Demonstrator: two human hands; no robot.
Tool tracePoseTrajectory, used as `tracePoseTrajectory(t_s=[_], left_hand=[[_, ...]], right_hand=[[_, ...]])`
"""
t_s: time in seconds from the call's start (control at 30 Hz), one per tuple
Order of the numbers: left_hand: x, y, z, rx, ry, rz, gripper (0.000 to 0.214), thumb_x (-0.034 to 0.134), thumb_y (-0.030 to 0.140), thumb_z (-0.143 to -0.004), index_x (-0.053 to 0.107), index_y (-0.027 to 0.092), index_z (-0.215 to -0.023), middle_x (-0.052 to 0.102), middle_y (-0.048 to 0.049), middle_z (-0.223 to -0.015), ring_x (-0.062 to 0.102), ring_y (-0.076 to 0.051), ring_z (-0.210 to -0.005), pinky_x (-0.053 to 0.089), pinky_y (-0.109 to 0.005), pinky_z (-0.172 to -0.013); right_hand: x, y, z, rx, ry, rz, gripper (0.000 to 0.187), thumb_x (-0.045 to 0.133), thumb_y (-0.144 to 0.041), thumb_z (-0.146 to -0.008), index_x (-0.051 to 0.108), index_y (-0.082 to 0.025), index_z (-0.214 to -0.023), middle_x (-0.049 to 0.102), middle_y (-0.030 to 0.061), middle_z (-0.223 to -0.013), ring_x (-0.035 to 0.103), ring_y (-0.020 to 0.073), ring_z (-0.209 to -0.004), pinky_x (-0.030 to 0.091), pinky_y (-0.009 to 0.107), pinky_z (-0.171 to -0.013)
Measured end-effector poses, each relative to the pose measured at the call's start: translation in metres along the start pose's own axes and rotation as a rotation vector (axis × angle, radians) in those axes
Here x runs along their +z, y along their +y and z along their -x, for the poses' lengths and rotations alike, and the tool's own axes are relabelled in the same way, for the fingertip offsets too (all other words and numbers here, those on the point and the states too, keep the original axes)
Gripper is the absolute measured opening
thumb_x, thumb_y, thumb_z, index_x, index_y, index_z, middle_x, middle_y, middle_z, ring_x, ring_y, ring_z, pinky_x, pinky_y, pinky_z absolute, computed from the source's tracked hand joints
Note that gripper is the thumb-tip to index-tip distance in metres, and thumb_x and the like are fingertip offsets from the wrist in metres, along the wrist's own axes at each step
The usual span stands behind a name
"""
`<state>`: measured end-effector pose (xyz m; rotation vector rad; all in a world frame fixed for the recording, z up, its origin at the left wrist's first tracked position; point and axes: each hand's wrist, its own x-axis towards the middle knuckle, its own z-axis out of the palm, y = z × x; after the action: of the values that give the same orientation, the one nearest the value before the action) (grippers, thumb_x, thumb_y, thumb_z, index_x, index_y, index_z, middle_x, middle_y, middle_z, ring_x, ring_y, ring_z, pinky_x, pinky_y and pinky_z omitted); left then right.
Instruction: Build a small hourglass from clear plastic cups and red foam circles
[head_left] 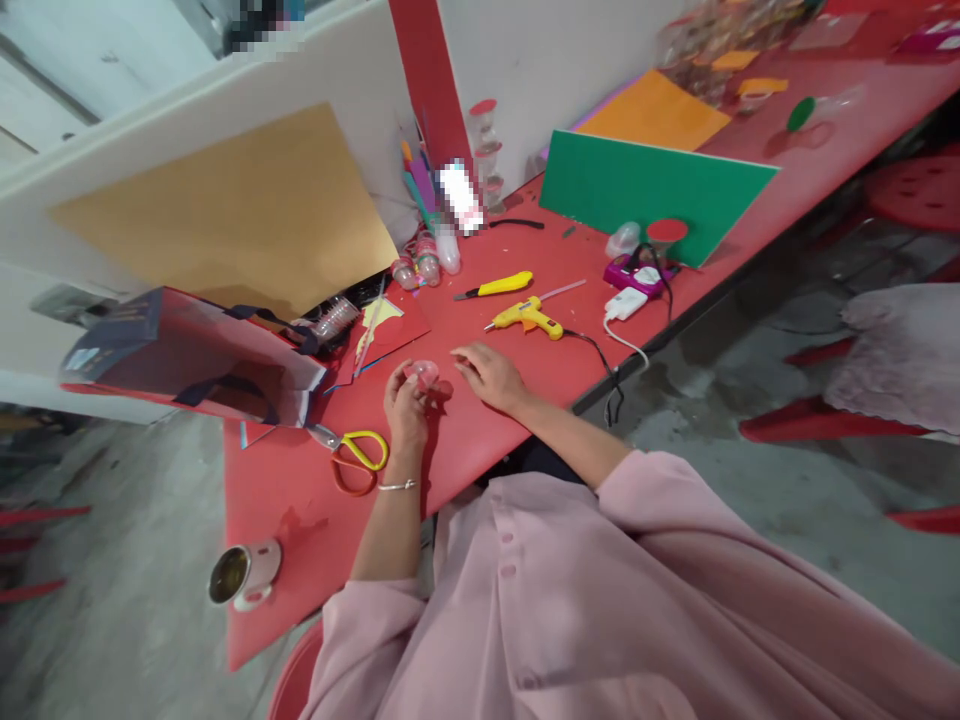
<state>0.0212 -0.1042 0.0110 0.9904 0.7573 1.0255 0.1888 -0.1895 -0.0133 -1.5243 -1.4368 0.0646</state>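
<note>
Left hand [406,408]: fingers clamped on a small clear cup [425,374], held over the worktop [319,535] near its near edge; part of the cup is covered by the fingers. Right hand [496,378] just beside, fingers curled, tips close together; can't tell if they pinch anything. No contact with the cup made out.

Scissors [364,452] by the left wrist, blade tips hidden at the paper bag [202,355]. The bag lies at the left edge, partly over some sheets. Mug [264,566] at the near left corner, contents dark, unclear. Past the right hand: glue gun [525,316], its cord going over the near edge, lower end lost in shadow; cutter [506,284] beyond it. Green board [645,185] further right, partly hiding an orange sheet [652,108]. Item by the far-edge post pixelated, unreadable. Cups toward the far right end blurred, can't count. Cloth-covered stool [892,360] cut off at right.
</note>
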Motion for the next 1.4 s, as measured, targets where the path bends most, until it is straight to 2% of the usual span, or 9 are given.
tracePoseTrajectory(t_s=[0.2, 0.27, 0.4, 0.47, 0.57, 0.87, 1.0, 1.27, 1.4], left_hand=[[0.008, 0.002, 0.008, -0.084, -0.058, 0.04, 0.051, 0.082, 0.038, -0.078, 0.062, 0.026, -0.123, 0.079, -0.0062, -0.103, 0.076, -0.019, -0.068, 0.056, -0.025, -0.052], [0.009, 0.002, 0.009, -0.124, -0.067, 0.038, 0.049, 0.08, 0.042, -0.082, 0.063, 0.023, -0.124, 0.079, -0.0079, -0.101, 0.078, -0.021, -0.072, 0.057, -0.025, -0.052], [0.008, 0.002, 0.007, -0.186, -0.088, 0.027, 0.051, 0.075, 0.054, -0.086, 0.067, 0.015, -0.118, 0.079, -0.01, -0.094, 0.079, -0.024, -0.076, 0.057, -0.026, -0.052], [0.007, 0.002, 0.006, -0.205, -0.087, 0.044, 0.05, 0.076, 0.055, -0.085, 0.068, 0.015, -0.115, 0.079, -0.0093, -0.09, 0.079, -0.023, -0.075, 0.057, -0.025, -0.053], [0.008, 0.003, 0.007, -0.234, -0.089, 0.071, 0.046, 0.081, 0.048, -0.082, 0.068, 0.017, -0.114, 0.08, -0.0078, -0.093, 0.079, -0.021, -0.075, 0.057, -0.023, -0.054], [0.011, 0.008, 0.008, -0.262, -0.126, 0.065, 0.046, 0.079, 0.037, -0.082, 0.064, 0.024, -0.124, 0.079, -0.0088, -0.107, 0.079, -0.024, -0.084, 0.059, -0.027, -0.057], [0.012, 0.008, 0.008, -0.279, -0.112, 0.076, 0.047, 0.079, 0.037, -0.08, 0.065, 0.022, -0.122, 0.079, -0.0104, -0.106, 0.079, -0.024, -0.083, 0.059, -0.027, -0.057], [0.007, 0.007, 0.009, -0.274, -0.135, 0.112, 0.054, 0.081, 0.037, -0.077, 0.062, 0.021, -0.125, 0.076, -0.0122, -0.113, 0.079, -0.027, -0.088, 0.062, -0.03, -0.058], [0.008, 0.007, 0.012, -0.275, -0.162, 0.159, 0.056, 0.082, 0.032, -0.075, 0.062, 0.022, -0.126, 0.075, -0.0127, -0.119, 0.079, -0.029, -0.091, 0.063, -0.033, -0.06]], right_hand=[[-0.021, -0.007, 0.013, 0.153, -0.066, 0.044, 0.054, 0.044, -0.051, -0.111, 0.066, -0.022, -0.072, 0.069, 0.0025, -0.069, 0.064, 0.017, -0.068, 0.046, 0.03, -0.072], [-0.033, -0.006, 0.011, 0.119, -0.044, 0.159, 0.05, 0.045, -0.049, -0.111, 0.07, -0.022, -0.078, 0.072, 0.0047, -0.075, 0.066, 0.0194, -0.077, 0.048, 0.032, -0.08], [-0.068, 0.007, -0.004, 0.188, 0.094, 0.506, 0.034, 0.051, -0.04, -0.109, 0.071, -0.019, -0.126, 0.075, 0.0138, -0.124, 0.065, 0.0296, -0.116, 0.046, 0.043, -0.102], [-0.084, 0.016, -0.011, 0.329, 0.07, 0.684, 0.051, 0.059, -0.047, -0.103, 0.061, -0.014, -0.142, 0.068, 0.0204, -0.138, 0.06, 0.0371, -0.122, 0.047, 0.048, -0.098], [-0.101, 0.026, -0.017, 0.468, -0.064, 0.801, 0.066, 0.064, -0.056, -0.098, 0.057, -0.01, -0.145, 0.07, 0.0246, -0.129, 0.063, 0.04, -0.114, 0.048, 0.046, -0.088], [-0.112, 0.045, -0.02, 0.521, -0.223, 0.811, 0.047, 0.053, -0.018, -0.094, 0.062, -0.013, -0.139, 0.073, 0.0203, -0.115, 0.066, 0.034, -0.104, 0.047, 0.042, -0.081], [-0.11, 0.053, -0.027, 0.559, -0.219, 0.823, 0.038, 0.054, -0.019, -0.093, 0.069, -0.013, -0.128, 0.071, 0.0201, -0.112, 0.065, 0.0351, -0.103, 0.047, 0.042, -0.079], [-0.113, 0.026, -0.02, 0.55, 0.0, 0.593, 0.041, 0.057, -0.025, -0.089, 0.065, -0.018, -0.128, 0.069, 0.0181, -0.122, 0.068, 0.0347, -0.105, 0.05, 0.043, -0.08], [-0.121, 0.006, -0.019, 0.615, 0.1, 0.359, 0.04, 0.067, -0.038, -0.084, 0.064, -0.024, -0.121, 0.075, 0.0107, -0.101, 0.069, 0.0294, -0.081, 0.049, 0.04, -0.068]])
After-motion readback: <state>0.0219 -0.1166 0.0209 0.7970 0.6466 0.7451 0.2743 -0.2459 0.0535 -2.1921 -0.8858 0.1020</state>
